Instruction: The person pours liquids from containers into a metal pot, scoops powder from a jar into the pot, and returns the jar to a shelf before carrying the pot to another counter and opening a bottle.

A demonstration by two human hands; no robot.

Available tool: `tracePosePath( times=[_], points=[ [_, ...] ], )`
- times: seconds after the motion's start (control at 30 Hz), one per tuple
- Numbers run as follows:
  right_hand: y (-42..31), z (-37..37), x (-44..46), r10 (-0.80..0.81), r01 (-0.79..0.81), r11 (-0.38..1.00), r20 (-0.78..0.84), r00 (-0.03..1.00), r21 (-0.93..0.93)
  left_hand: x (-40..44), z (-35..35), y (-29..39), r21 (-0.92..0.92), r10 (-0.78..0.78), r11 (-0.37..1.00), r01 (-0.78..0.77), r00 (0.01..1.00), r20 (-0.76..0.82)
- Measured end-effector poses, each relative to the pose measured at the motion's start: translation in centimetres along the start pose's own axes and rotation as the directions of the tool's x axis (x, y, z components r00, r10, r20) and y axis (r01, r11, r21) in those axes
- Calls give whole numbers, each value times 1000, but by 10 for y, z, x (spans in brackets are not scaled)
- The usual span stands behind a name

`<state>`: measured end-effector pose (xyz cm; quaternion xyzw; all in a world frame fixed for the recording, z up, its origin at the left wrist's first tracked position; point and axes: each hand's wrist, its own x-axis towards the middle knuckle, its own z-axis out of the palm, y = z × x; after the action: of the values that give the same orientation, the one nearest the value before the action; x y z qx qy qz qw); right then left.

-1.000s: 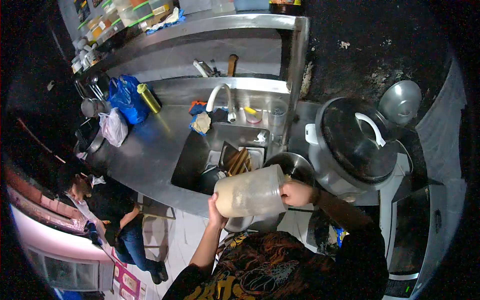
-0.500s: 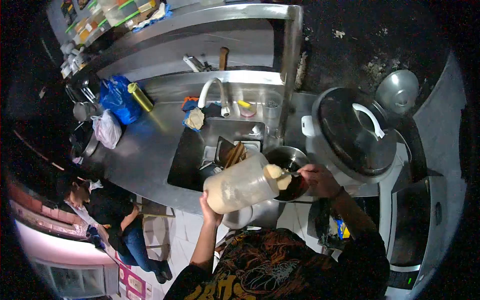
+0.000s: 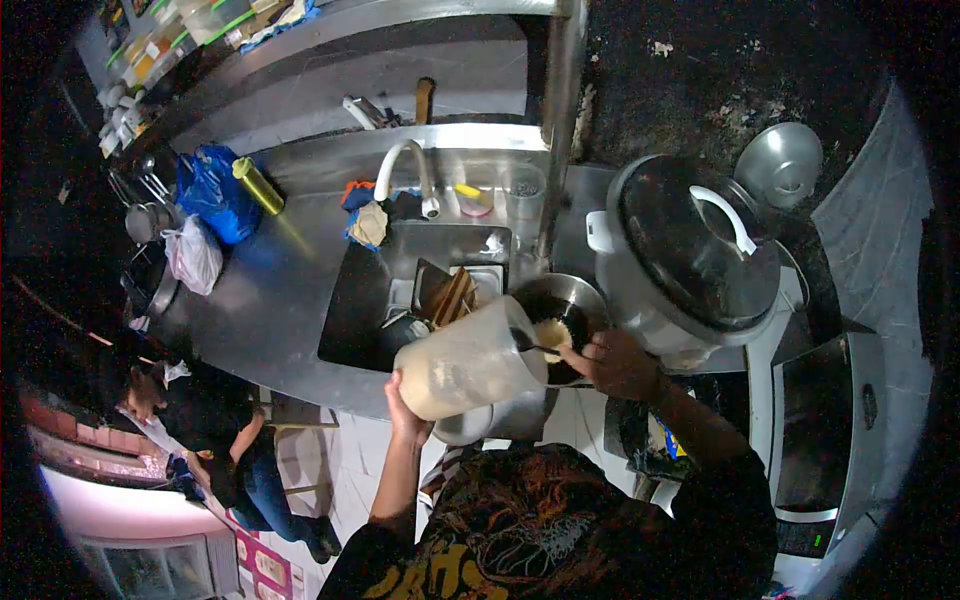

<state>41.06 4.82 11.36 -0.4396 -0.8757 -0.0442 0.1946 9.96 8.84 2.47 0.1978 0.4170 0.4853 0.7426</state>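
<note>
My left hand (image 3: 405, 412) grips the base of a clear plastic container (image 3: 455, 368), tilted with its mouth to the right and partly filled with pale powder. My right hand (image 3: 622, 366) is closed on the handle of a dark spoon (image 3: 538, 347), whose bowl is at the container's mouth. Just beyond the mouth stands a metal pot (image 3: 588, 292) with dark contents. A pale heap of powder (image 3: 552, 333) lies inside the pot, partly hidden by the spoon and my fingers.
Left of the pot is a sink (image 3: 345, 325) holding dishes, under a white faucet (image 3: 405, 155). A large lidded cooker (image 3: 680, 250) stands to the right. Bags (image 3: 215, 195) and a gold bottle (image 3: 258, 187) are on the counter. Another person (image 3: 215, 430) sits at lower left.
The heaped powder on the spoon has gone into the pot. The spoon has swung back to the container's mouth, now without a visible heap. The view has shifted slightly.
</note>
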Motion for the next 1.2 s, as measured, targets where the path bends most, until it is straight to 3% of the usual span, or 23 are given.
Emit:
tracePosePath(
  times=[0.03, 0.07, 0.13, 0.17, 0.23, 0.27, 0.3, 0.37, 0.4, 0.43, 0.5, 0.53, 0.6, 0.7, 0.73, 0.87, 0.93, 0.97, 1.03, 1.07, 1.13, 1.2],
  points=[
    [2, 11, 0, -196, 202, 974, 64, 979, -103, -3, 2, -2, -1, 1, 1000, -1, 1000, -3],
    [5, 19, 2, -202, 207, 973, 62, 977, -101, -4, 3, -4, 5, -44, 999, 44, 999, 27],
    [5, 28, 21, -328, 320, 931, 18, 944, 172, -13, 14, -3, 10, -91, 996, 90, 994, 53],
    [2, 34, 23, -344, 337, 925, 11, 939, 177, -13, 12, -4, 6, -76, 997, 76, 996, 42],
    [-9, 48, 15, -162, -23, 896, 376, 912, 444, -7, 4, -8, 35, -62, 998, 60, 997, 52],
    [-5, 69, 9, -67, -278, 836, 591, 804, 473, -5, 1, -9, 40, -53, 998, 51, 998, 44],
    [-4, 62, 15, -78, -270, 838, 593, 801, 474, -8, 2, -7, 33, -47, 998, 45, 998, 38],
    [-2, 39, 28, -163, -300, 500, 429, 889, 812, -14, 6, -1, 121, -9, 993, 5, 999, 32],
    [-1, 39, 29, -72, -381, 456, 460, 885, 805, -15, 5, 0, 115, -4, 993, 0, 1000, 27],
    [-3, 37, 28, -81, -378, 457, 461, 884, 805, -15, 2, 0, 118, 24, 993, -27, 999, 29],
    [-7, 28, 27, 92, -695, 21, 690, 718, 719, -16, -3, -1, 120, 54, 991, -58, 998, 31],
    [-3, 33, 24, 92, -695, 23, 690, 718, 719, -17, -5, -2, 75, 65, 995, -66, 998, 22],
    [8, 42, 18, 65, -580, -561, 730, 681, 591, -17, -6, -3, 31, 72, 997, -72, 997, 16],
    [21, 26, 12, 101, -500, -587, 671, 735, 637, -19, -4, 1, -4, 76, 997, -76, 997, 8],
    [7, 17, 8, 480, -532, 199, 392, 785, 823, -19, -4, 2, -24, 67, 997, -68, 998, -20],
    [19, 4, -5, 642, -570, 100, 384, 663, 816, -18, -13, 4, -91, 72, 993, -75, 997, -35],
    [23, 10, -20, 636, -523, 643, -9, 772, 560, -16, -15, 4, -120, 79, 990, -80, 997, -12],
    [26, 18, -28, 642, -528, 639, -11, 767, 559, -16, -16, 4, -131, 79, 988, -81, 997, -16],
    [30, 29, -37, 379, -306, 904, -226, 897, 298, -15, -18, 4, -152, 83, 985, -87, 996, -27],
    [34, 32, -42, 383, -310, 902, -227, 895, 301, -15, -17, 3, -147, 81, 986, -84, 996, -26],
    [35, 30, -43, 142, -178, 954, -159, 977, -242, -17, -15, 3, -160, 59, 985, -61, 998, -18],
    [37, 34, -47, 223, -257, 947, -177, 958, -194, -22, -6, 2, -132, 68, 989, -73, 997, -37]
  ],
)
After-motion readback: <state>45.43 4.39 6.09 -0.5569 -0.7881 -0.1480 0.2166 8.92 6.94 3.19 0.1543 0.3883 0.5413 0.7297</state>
